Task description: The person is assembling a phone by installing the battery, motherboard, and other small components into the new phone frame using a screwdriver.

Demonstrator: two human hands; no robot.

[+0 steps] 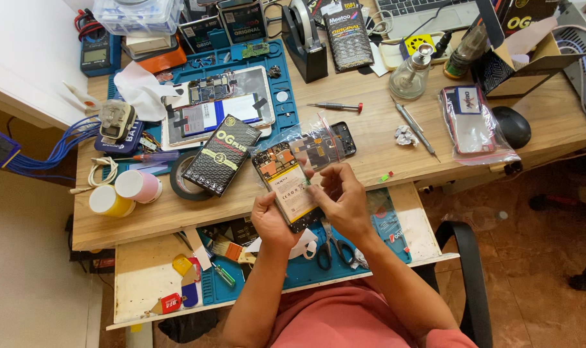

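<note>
The opened phone (289,186), back cover off and battery showing, sits tilted above the desk edge. The left hand (271,221) cradles it from seven o'clock; the right hand (344,202) pinches its edge at three o'clock. Scissors (332,248) lie below at five o'clock.

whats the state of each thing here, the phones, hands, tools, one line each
opened phone: back cover off, battery and board exposed, held above the desk
left hand: grip closed on the phone's lower left edge
right hand: fingers on the phone's right side
second phone: lying open on the blue mat, insides showing
scissors: lying on the lower tray, blades shut
screwdriver: lying flat on the desk, untouched
tweezers: lying flat, untouched
</note>
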